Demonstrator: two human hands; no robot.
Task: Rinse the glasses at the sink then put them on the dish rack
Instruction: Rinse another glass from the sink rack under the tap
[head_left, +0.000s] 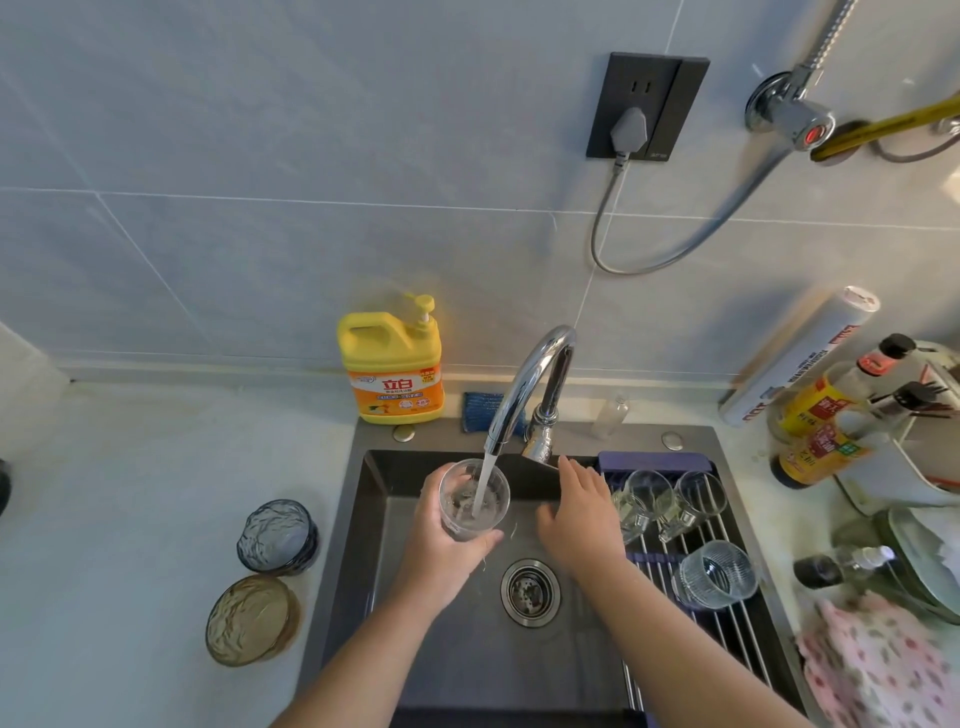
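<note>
Dark sink (374, 545), clear tumbler (474, 501) under running water, left hand (441, 540) around it.

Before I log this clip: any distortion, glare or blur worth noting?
Head view: wide-angle lens bends the wall grout lines; light is soft and even, shadows faint; bright highlights on the chrome faucet; the glass in the left hand looks smeared by the running water.

Six glasses (460, 512), one detergent bottle (393, 371) — and one faucet (525, 382).
</note>
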